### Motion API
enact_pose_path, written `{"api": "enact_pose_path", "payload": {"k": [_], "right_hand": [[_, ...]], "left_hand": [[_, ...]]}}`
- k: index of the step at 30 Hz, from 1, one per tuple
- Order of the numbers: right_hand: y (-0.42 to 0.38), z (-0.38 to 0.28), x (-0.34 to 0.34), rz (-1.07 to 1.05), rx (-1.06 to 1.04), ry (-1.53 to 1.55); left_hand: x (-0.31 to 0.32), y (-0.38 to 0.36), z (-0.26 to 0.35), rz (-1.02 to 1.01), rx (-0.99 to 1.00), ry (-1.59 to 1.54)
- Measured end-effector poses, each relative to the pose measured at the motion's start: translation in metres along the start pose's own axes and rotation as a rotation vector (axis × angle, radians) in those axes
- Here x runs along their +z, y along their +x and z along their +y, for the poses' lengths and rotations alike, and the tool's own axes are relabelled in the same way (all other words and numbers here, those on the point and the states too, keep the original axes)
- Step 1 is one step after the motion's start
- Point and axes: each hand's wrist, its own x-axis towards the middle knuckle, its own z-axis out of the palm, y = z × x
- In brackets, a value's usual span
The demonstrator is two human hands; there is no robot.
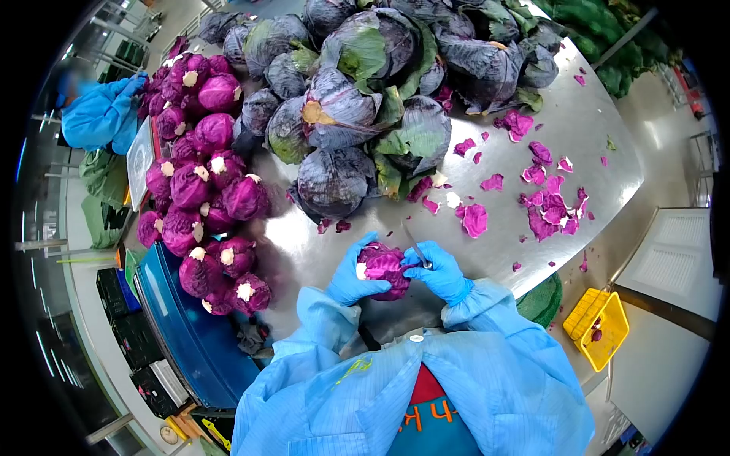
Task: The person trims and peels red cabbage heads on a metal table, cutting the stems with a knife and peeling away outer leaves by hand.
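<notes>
My left hand point(351, 275), in a blue glove, wraps round a peeled red cabbage point(386, 267) near the table's front edge. The cabbage is bright purple with a pale cut patch on its left side. Fingers of my gloved right hand point(441, 272) close round the handle of a knife point(417, 247), whose thin blade points up and away from me. That hand sits right at the cabbage's right side. Just beyond lie unpeeled red cabbages point(332, 182) with dark, dusty outer leaves. Trimmed purple cabbages point(199, 186) are heaped to the left.
Torn leaf scraps point(549, 213) lie across the right of the steel table point(608, 144). A yellow basket point(613, 338) stands low at the right. At the left are a blue bin point(171, 304) and another person's blue sleeve point(99, 114). Green sacks point(601, 38) sit beyond the table.
</notes>
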Motion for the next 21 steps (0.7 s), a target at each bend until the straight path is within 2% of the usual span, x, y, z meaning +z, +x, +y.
{"api": "enact_pose_path", "payload": {"k": [3,4,7,11,13,16,18,20,21], "right_hand": [[0.003,-0.008,0.004,0.18,0.092,0.093],[0.005,-0.013,0.002,0.185,0.182,0.144],[0.011,-0.034,-0.007,0.224,0.395,0.28],[0.014,-0.057,-0.01,0.238,0.376,0.423],[0.02,-0.074,-0.019,0.265,0.381,0.464],[0.007,-0.075,-0.042,0.309,0.293,0.546],[0.005,-0.074,-0.061,0.438,0.175,0.579],[0.01,-0.068,-0.085,0.633,0.223,0.347],[0.017,-0.062,-0.094,0.725,0.146,-0.076]], "left_hand": [[-0.007,0.004,-0.002,-0.043,0.076,0.156],[-0.008,0.005,-0.004,-0.046,0.09,0.221],[-0.006,0.008,-0.004,-0.023,0.043,0.142],[-0.007,0.004,0.001,0.008,-0.028,-0.082],[-0.007,-0.001,-0.003,-0.051,-0.027,-0.236],[-0.002,-0.005,-0.009,-0.123,0.018,-0.458],[0.008,-0.009,-0.003,-0.153,0.029,-0.594],[0.011,-0.01,-0.003,-0.193,0.077,-0.609],[0.012,-0.01,-0.002,-0.214,0.101,-0.616]]}}
